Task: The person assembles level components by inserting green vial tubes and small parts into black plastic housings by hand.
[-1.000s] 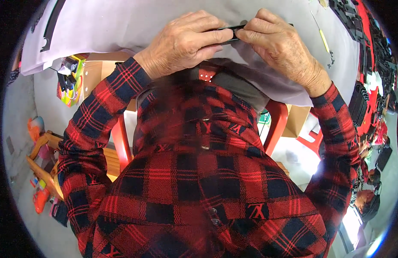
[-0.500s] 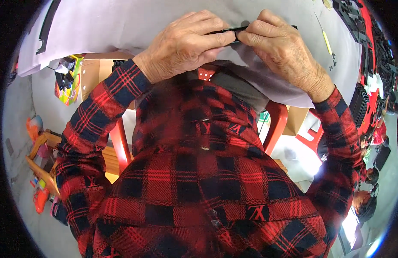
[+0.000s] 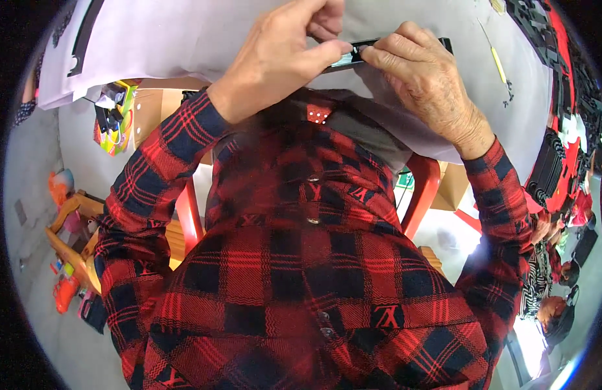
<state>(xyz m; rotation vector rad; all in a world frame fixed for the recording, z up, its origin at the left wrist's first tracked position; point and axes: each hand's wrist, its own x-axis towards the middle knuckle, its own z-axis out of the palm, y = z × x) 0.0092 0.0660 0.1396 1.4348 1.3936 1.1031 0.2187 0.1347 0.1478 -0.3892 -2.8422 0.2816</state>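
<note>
A narrow black strip-shaped part (image 3: 448, 45) lies across the upper middle, above the pale cloth. A pale, shiny patch shows on it between my hands. My right hand (image 3: 428, 75) pinches the part, with thumb and forefinger near its middle. My left hand (image 3: 275, 62) touches it only with the thumb tip, beside the right fingertips. The other left fingers are curled and raised away from the thumb, leaving a gap. Whatever part of the strip lies behind my left hand is hidden.
Right of my hands lie a thin tool with a yellow handle (image 3: 496, 65) and small black bits (image 3: 508, 97). Another black strip (image 3: 81, 42) is at far left. Stacked black parts (image 3: 545, 166) sit at right, near other people. Below the cloth stands a cardboard box (image 3: 148, 114).
The left fingers have come off the black part and lifted, with only the thumb left against it. Its pale patch now shows. My right hand keeps its pinch.
</note>
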